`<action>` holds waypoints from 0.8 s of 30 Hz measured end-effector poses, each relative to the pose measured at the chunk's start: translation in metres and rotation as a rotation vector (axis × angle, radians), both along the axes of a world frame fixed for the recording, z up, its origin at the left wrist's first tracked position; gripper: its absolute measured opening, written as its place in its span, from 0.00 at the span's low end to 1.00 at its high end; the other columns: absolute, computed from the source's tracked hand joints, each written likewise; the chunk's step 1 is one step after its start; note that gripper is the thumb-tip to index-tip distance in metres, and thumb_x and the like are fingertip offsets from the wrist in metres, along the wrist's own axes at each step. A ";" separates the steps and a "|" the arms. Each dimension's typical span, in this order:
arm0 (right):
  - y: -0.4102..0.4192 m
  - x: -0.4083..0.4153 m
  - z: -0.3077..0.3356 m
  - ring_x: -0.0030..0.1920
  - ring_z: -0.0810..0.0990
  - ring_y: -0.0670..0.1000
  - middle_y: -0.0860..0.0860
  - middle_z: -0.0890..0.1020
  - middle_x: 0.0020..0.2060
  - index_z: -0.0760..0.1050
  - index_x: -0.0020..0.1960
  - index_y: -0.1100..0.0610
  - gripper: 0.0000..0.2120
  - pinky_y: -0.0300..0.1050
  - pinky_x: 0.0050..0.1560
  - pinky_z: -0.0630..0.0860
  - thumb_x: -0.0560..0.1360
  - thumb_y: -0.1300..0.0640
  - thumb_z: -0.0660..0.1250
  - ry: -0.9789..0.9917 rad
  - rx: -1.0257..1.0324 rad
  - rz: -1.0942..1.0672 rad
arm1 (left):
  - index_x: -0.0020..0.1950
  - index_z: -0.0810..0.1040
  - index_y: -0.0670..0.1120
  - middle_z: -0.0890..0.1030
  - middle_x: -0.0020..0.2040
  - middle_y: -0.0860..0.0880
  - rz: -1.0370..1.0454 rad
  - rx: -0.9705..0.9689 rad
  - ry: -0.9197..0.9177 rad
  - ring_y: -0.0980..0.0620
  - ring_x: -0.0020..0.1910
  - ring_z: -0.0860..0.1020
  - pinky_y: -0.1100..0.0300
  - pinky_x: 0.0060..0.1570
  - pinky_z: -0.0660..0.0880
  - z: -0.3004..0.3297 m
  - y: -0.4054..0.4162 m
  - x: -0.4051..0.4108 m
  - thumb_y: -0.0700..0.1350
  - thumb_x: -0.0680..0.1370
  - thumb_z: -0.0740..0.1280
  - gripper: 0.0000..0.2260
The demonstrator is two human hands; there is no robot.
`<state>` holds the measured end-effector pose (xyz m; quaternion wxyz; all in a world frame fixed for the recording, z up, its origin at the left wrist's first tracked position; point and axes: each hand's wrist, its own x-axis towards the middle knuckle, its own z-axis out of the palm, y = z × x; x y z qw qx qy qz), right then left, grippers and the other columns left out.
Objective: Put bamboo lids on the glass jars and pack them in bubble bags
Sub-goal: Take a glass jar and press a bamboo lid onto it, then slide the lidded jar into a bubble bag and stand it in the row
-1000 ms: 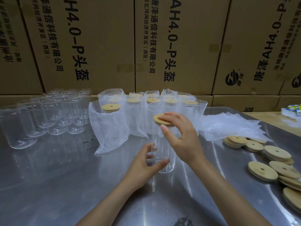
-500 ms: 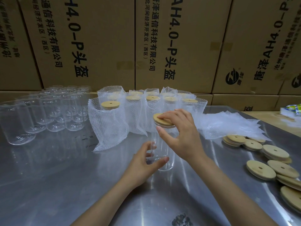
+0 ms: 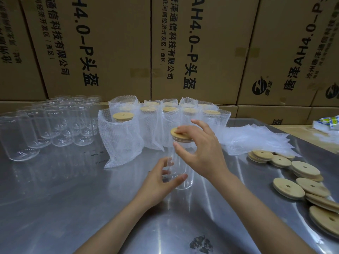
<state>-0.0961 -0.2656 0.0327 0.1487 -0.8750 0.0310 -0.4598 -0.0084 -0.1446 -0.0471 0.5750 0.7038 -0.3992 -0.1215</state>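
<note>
1. We see a clear glass jar (image 3: 180, 167) standing upright on the steel worktop (image 3: 64, 198), and we take it as our landmark.
2. A bamboo lid (image 3: 178, 135) sits on the mouth of the jar, tilted a little rather than lying flat.
3. Our right hand (image 3: 200, 149) is over the top of the jar: its fingers lie on the lid and its thumb reaches down against the glass just below the rim, so it grips the lid.
4. Our left hand (image 3: 159, 178) wraps the lower part of the jar, thumb in front and fingers curled behind the glass, grasping it near the base.
5. Behind the jar stand the packed jars (image 3: 146, 123), each with a lid and each inside a bubble bag; the nearest of them, to the left behind the jar, shows its lid above a bag whose mouth hangs open.
6. Far left of the jar stands a cluster of empty jars (image 3: 55, 125) without lids, upright and close together.
7. Right of the jar, past our right forearm, loose lids (image 3: 300, 178) lie in overlapping heaps on the worktop.
8. Behind those lids, to the right and behind the jar, a flat pile of unused bubble bags (image 3: 256, 140) rests on the worktop.
9. Beyond everything, a wall of printed cardboard boxes (image 3: 183, 48) rises behind the worktop.
10. At the far right edge we see a small printed packet (image 3: 328, 121); we cannot tell what it is.
</note>
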 end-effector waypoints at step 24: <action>-0.153 0.017 -0.079 0.68 0.64 0.59 0.58 0.71 0.67 0.65 0.68 0.61 0.22 0.54 0.66 0.63 0.80 0.48 0.54 0.641 0.360 -0.834 | 0.60 0.69 0.61 0.73 0.62 0.64 -0.017 0.017 -0.004 0.62 0.58 0.75 0.75 0.50 0.71 -0.003 -0.002 0.003 0.66 0.64 0.71 0.27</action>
